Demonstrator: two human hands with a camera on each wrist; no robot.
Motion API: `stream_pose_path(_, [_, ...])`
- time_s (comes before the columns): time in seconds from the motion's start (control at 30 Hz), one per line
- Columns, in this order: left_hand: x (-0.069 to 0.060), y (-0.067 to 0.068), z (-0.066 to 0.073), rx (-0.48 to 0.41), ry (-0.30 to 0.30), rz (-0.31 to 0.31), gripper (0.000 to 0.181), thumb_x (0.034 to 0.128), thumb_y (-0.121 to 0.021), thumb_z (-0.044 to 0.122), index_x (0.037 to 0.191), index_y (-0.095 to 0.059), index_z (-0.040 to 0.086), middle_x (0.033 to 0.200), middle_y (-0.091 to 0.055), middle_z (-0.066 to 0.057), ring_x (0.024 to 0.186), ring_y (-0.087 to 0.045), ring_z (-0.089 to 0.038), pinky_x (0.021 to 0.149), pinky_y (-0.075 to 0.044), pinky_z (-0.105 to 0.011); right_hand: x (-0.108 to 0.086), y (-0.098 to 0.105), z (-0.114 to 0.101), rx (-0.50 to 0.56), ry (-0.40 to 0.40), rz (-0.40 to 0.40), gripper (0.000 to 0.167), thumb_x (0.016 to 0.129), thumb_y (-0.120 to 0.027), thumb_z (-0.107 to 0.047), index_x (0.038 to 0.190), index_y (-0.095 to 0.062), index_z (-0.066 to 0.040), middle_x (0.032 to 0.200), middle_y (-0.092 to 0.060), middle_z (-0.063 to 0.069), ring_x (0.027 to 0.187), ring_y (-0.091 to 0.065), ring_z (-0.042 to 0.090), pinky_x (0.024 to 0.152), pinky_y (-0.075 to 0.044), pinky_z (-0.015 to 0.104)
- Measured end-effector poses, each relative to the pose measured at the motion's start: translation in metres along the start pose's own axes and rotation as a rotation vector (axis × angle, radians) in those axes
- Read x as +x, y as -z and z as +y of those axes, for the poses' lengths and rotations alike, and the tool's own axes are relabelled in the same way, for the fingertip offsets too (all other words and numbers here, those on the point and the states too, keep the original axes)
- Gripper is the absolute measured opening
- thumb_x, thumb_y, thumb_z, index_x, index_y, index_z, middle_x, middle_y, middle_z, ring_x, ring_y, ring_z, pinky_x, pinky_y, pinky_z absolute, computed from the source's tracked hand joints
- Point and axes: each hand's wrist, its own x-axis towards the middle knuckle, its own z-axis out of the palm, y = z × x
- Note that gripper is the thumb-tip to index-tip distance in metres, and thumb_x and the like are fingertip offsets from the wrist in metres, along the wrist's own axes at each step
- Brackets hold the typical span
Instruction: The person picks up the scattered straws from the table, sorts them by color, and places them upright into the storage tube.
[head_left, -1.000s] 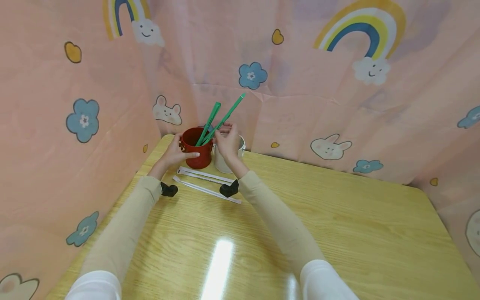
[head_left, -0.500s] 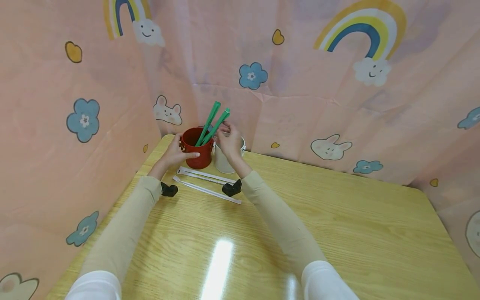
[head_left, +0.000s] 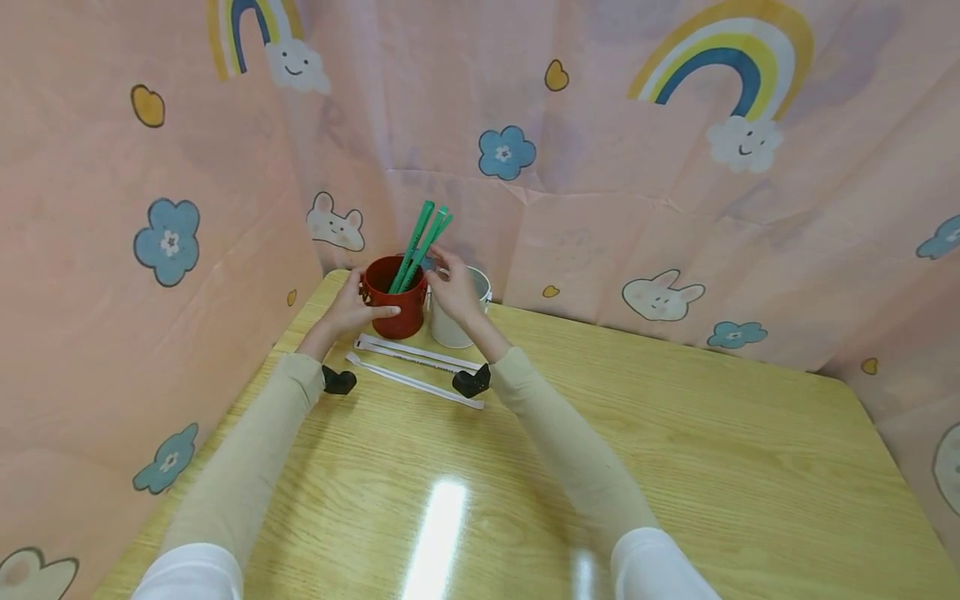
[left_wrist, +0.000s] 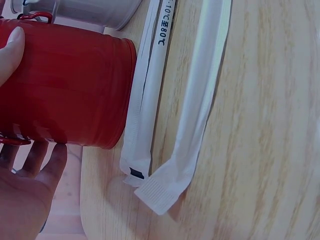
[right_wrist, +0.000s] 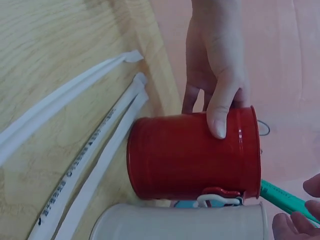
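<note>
At the table's far left corner stands a small red bucket (head_left: 397, 312), upright, with several green wrapped straws (head_left: 422, 246) leaning out of its mouth. My left hand (head_left: 347, 310) grips this bucket from the left, thumb across its front; in the left wrist view the fingers (left_wrist: 37, 162) reach round the other side. My right hand (head_left: 453, 290) is at the rim's right side beside the straws, fingers loosely extended; whether they touch a straw is hard to tell. Behind that hand, a white bucket (head_left: 447, 329) stands right of the red one, partly hidden.
Several white paper-wrapped straws (head_left: 416, 383) lie on the wooden table (head_left: 675, 467) in front of the buckets. A pink patterned cloth (head_left: 585, 192) hangs behind and to the left. Black wrist mounts (head_left: 471, 382) sit below both hands.
The green straw by my right hand has sunk lower into the red bucket and swung left against the others. My right hand has eased off it. My left hand stays on the bucket.
</note>
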Motion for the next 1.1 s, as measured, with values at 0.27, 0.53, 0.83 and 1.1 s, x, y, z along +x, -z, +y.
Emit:
stream_pose_path(0.27, [0.015,0.002,-0.031,0.020,-0.010,0.025,0.085,0.0841,-0.072,0.009,0.148,-0.016,0.001,0.149,-0.030,-0.022,0.134,-0.033,-0.039,0.111,-0.033,-0.055,-0.007,0.014,0.009,-0.155,0.113,0.064,0.051,0.087,-0.061,-0.005,0.137,-0.050,-0.003,0.138,-0.054,0.014,0.132,-0.047,0.025,0.112,-0.037,0.038])
stream_pose_path(0.53, [0.012,0.006,-0.034,0.006,0.006,0.027,0.088,0.0848,-0.072,0.011,0.151,-0.014,0.005,0.151,-0.028,-0.020,0.137,-0.031,-0.039,0.112,-0.032,-0.055,-0.015,0.024,0.022,-0.157,0.184,0.055,0.058,0.083,-0.069,-0.006,0.137,-0.048,0.000,0.139,-0.053,0.018,0.131,-0.046,0.028,0.113,-0.033,0.039])
stream_pose_path(0.83, [0.004,0.006,-0.027,0.113,-0.004,0.024,0.094,0.0848,-0.071,0.007,0.153,-0.007,0.001,0.157,-0.016,-0.022,0.140,-0.025,-0.044,0.113,-0.028,-0.059,-0.023,0.038,0.045,-0.095,0.126,0.094,0.074,0.078,-0.079,-0.013,0.141,-0.041,-0.004,0.142,-0.048,0.019,0.134,-0.043,0.030,0.113,-0.032,0.048])
stream_pose_path(1.1, [-0.017,-0.003,-0.015,0.148,0.093,0.097,0.098,0.0850,-0.070,0.010,0.153,0.000,0.001,0.159,-0.006,-0.023,0.144,-0.016,-0.045,0.114,-0.025,-0.058,-0.038,0.052,0.037,-0.031,0.078,0.077,0.092,0.069,-0.084,-0.006,0.145,-0.032,0.000,0.148,-0.038,0.022,0.140,-0.032,0.035,0.116,-0.026,0.053])
